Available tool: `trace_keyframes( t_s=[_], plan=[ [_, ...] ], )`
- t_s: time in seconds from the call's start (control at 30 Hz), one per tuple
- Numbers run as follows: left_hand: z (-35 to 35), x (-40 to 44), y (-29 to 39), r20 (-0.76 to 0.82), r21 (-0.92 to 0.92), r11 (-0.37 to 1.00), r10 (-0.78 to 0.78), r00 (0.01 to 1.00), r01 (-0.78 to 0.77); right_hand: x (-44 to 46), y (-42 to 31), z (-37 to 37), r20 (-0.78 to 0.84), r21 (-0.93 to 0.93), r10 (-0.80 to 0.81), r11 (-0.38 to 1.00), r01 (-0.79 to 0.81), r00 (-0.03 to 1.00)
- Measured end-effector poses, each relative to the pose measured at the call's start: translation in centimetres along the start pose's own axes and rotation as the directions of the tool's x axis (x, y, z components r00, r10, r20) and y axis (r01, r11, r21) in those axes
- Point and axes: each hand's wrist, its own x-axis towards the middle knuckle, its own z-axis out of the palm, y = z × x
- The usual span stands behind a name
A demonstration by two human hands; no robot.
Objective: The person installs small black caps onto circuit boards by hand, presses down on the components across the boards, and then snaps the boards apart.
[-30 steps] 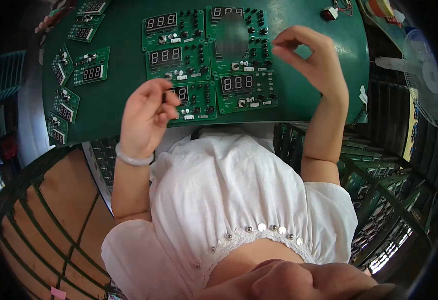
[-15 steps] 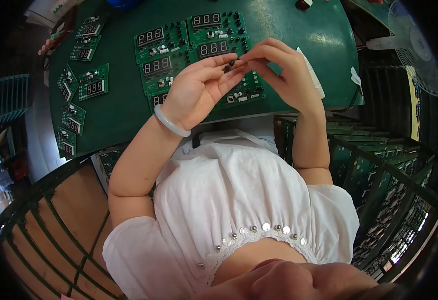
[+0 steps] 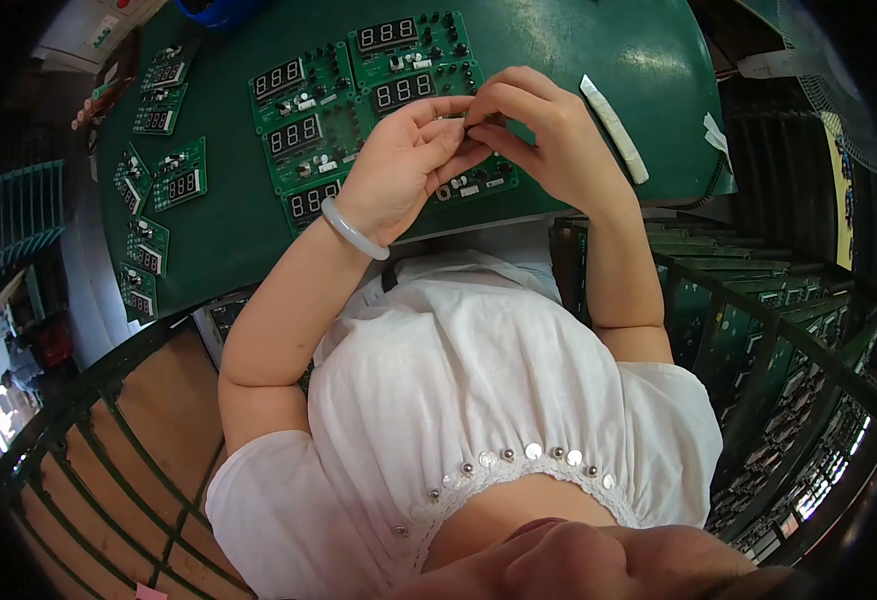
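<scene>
My left hand [image 3: 405,152], with a pale bangle [image 3: 351,230] at the wrist, is closed in a pinch. Opposite it, the fingertips of my right hand [image 3: 550,135] meet those of the left. A tiny black part [image 3: 471,131] shows between the fingertips of both hands; its exact kind is too small to make out. Below and behind the hands lies a panel of green circuit boards [image 3: 333,118] with three-digit displays, small black components and white connectors. My hands and forearms cover part of this panel.
Several separate display boards [image 3: 180,183] lie along the left of the green table [image 3: 233,230]. A long whitish strip [image 3: 615,130] rests right of my right hand. A blue container [image 3: 220,12] stands at the far edge. Racks of boards [image 3: 728,330] are at the lower right.
My fingertips have come closer together, and the left thumb has closed in on the black part. The view has shifted a little; the whitish strip now shows fully.
</scene>
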Motion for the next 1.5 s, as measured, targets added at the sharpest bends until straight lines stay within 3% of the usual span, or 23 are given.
trace_keyframes(
  t_s=[0.13, 0.23, 0.33, 0.43, 0.53, 0.63, 0.73, 0.83, 0.87, 0.93, 1.07, 1.17, 1.5],
  plan=[
    [0.2, 0.4, 0.0, -0.071, 0.045, 0.999, -0.016, 0.997, 0.019, -0.2, 0.1, -0.4, -0.081, 0.035, -0.015, 0.999, 0.017, 0.997],
    [-0.5, 0.6, 0.6, -0.112, 0.356, 0.931, 0.123, 0.986, -0.076, -0.4, 1.0, -1.5, -0.093, 0.035, 0.006, 0.999, -0.002, 0.996],
    [-1.4, 0.8, 0.8, -0.096, 0.540, 0.824, 0.266, 0.959, -0.174, -1.2, 2.2, -1.5, -0.001, 0.008, 0.081, 0.997, -0.081, 0.997],
    [-1.7, 1.0, 0.5, -0.081, 0.558, 0.780, 0.391, 0.917, -0.283, -2.1, 3.5, -0.7, 0.036, -0.018, 0.083, 0.996, -0.082, 0.996],
    [-1.3, 1.0, 0.3, -0.091, 0.611, 0.736, 0.429, 0.898, -0.290, -2.4, 4.0, -0.1, 0.024, -0.050, 0.087, 0.995, -0.086, 0.996],
    [-1.4, 0.8, 0.0, -0.026, 0.661, 0.708, 0.354, 0.935, -0.249, -2.5, 4.4, 0.2, 0.019, -0.038, 0.106, 0.994, -0.106, 0.994],
    [-1.2, 1.2, -0.8, -0.047, 0.736, 0.634, 0.399, 0.916, -0.239, -2.5, 4.5, 0.6, 0.008, -0.055, 0.112, 0.992, -0.112, 0.994],
    [-1.0, 1.7, -1.6, 0.016, 0.887, 0.359, 0.605, 0.796, -0.291, -2.7, 4.6, 1.5, -0.051, -0.011, 0.155, 0.988, -0.156, 0.987],
    [-1.0, 1.6, -1.7, 0.024, 0.877, 0.368, 0.608, 0.794, -0.308, -2.8, 4.6, 1.8, -0.078, 0.018, 0.177, 0.984, -0.176, 0.981],
    [-1.0, 1.8, -1.4, 0.046, 0.857, 0.379, 0.618, 0.785, -0.349, -2.9, 4.9, 1.9, -0.106, -0.006, 0.075, 0.997, -0.076, 0.991],
    [-2.1, 1.8, -0.4, 0.253, 0.916, 0.079, 0.646, 0.721, -0.392, -3.0, 5.1, 1.8, -0.089, -0.036, 0.043, 0.998, -0.046, 0.995],
    [-2.2, 1.5, 0.4, 0.352, 0.905, -0.043, 0.635, 0.688, -0.423, -3.3, 5.4, 1.8, -0.077, -0.032, 0.047, 0.998, -0.050, 0.996],
    [-4.9, -2.9, 2.0, 0.158, 0.959, 0.055, 0.714, 0.682, -0.279, -3.3, 4.4, 1.4, -0.043, -0.087, 0.031, 0.996, -0.035, 0.999]
  ],
)
